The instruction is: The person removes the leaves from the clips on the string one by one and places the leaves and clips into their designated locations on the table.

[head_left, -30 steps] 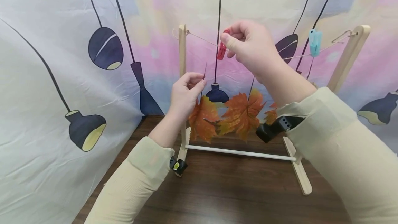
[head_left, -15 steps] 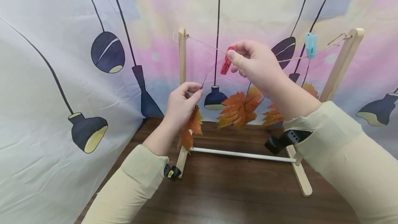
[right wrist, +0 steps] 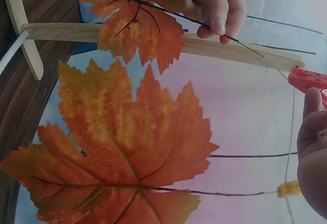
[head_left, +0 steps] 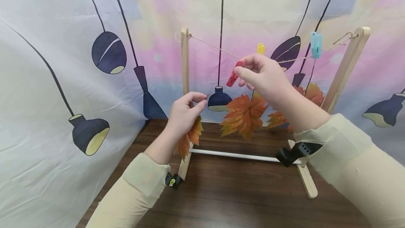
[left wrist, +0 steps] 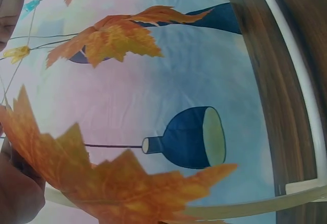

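My left hand (head_left: 186,114) pinches the thin dark stem of an orange artificial maple leaf (head_left: 195,131), which hangs below the fingers. In the right wrist view the stem tip pokes out past those fingertips. Between thumb and fingers of my right hand (head_left: 267,76) is a red clothespin (head_left: 234,74), right by the string (head_left: 213,46) and higher than the left hand. A yellow clothespin (head_left: 260,49), partly behind the right hand, sits on the string with another maple leaf (head_left: 243,115) under it. Farther right, a light blue clothespin (head_left: 315,45) grips the string above one more leaf (head_left: 314,94).
Two wooden posts, left (head_left: 185,59) and right (head_left: 346,69), carry the string. A white rod (head_left: 234,155) joins their feet low over the brown wood-grain table (head_left: 240,192). Behind hangs a cloth backdrop (head_left: 152,6) printed with lamps.
Both hands have come lower, the left with its leaf also slightly leftward, the right with the red clothespin slightly rightward. The yellow clothespin has come into sight behind the right hand.
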Available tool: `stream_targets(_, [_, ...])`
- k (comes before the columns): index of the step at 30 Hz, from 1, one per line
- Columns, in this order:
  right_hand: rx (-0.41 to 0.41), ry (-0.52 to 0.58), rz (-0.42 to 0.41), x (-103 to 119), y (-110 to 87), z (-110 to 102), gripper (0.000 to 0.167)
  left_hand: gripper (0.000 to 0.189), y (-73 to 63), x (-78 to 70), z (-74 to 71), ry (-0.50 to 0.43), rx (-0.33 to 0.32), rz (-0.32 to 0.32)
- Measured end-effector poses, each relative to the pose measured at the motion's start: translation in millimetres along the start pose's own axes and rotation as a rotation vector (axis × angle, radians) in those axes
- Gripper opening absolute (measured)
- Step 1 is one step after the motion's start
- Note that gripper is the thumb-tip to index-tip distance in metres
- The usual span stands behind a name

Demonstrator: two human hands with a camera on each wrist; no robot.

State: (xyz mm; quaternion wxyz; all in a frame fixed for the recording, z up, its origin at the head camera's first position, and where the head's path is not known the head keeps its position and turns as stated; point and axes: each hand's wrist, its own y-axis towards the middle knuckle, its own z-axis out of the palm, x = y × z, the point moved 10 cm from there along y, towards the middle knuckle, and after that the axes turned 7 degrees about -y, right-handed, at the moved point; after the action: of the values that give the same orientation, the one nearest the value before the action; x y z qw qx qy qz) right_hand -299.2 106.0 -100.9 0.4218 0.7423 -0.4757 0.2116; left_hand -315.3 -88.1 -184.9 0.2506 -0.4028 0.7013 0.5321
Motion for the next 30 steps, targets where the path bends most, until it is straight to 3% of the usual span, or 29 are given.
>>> stream_targets(5, [0.009, 0.046, -0.019, -9, -1.3, 0, 0.024, 0.016, -3.4, 4.2, 0.7, 0.015, -0.003, 0.010])
stream_targets(17, [0.032, 0.024, -0.076, -25, -15.5, 2, 0.025, 0.017, -6.8, 5.3, 2.0, 0.094, 0.028, 0.082])
stream_targets(30, [0.071, 0.093, -0.078, -51, -34.4, 7, 0.023, 0.016, -11.3, 11.5, 6.5, 0.141, 0.063, 0.080])
